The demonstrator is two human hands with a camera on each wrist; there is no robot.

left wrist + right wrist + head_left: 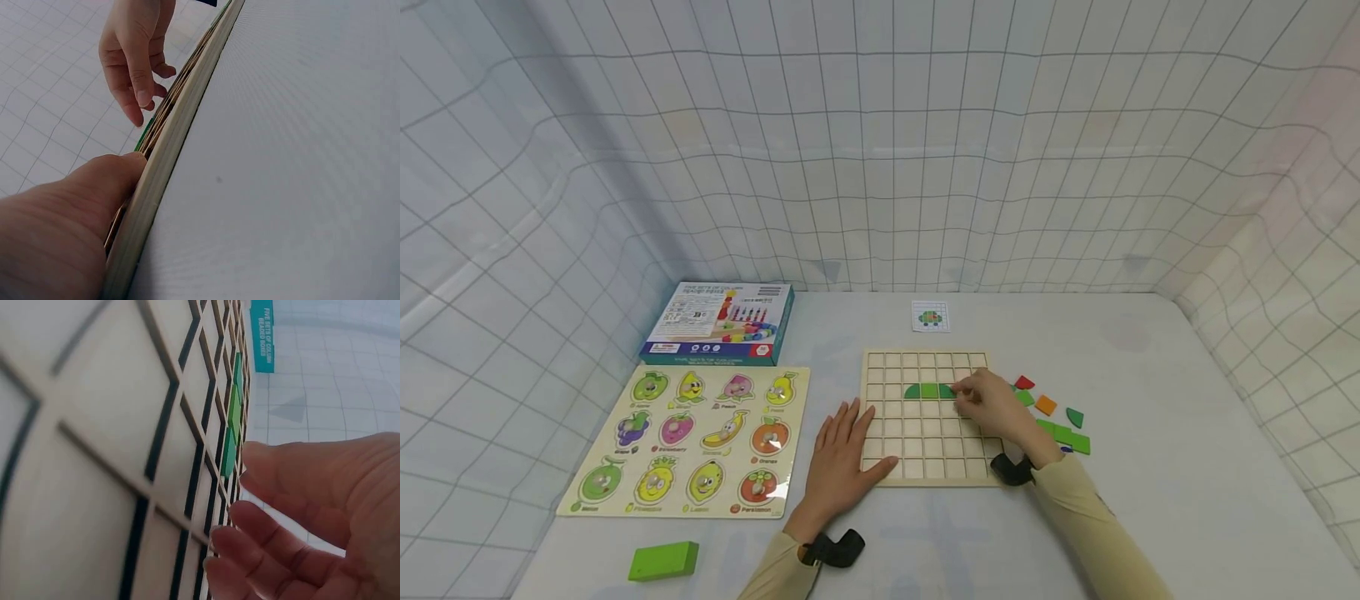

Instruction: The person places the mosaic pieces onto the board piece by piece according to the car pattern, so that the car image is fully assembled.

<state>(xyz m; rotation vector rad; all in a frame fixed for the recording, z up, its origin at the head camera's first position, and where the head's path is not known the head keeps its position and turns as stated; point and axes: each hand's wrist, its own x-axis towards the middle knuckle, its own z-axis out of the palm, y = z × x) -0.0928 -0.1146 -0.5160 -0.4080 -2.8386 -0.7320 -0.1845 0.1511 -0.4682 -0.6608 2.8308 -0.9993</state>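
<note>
Resting on a white table (1150,500), walled by gridded white sheeting (880,150).

Staged recording booth rather than a lived-in room: white tabletop (1187,467) enclosed on three sides by hanging white cloth printed with a grey grid (880,142). Laid out with children's learning toys only: wooden grid board (925,417), fruit peg puzzle (688,442), bead-set box (718,323), pattern card (930,316).
</note>
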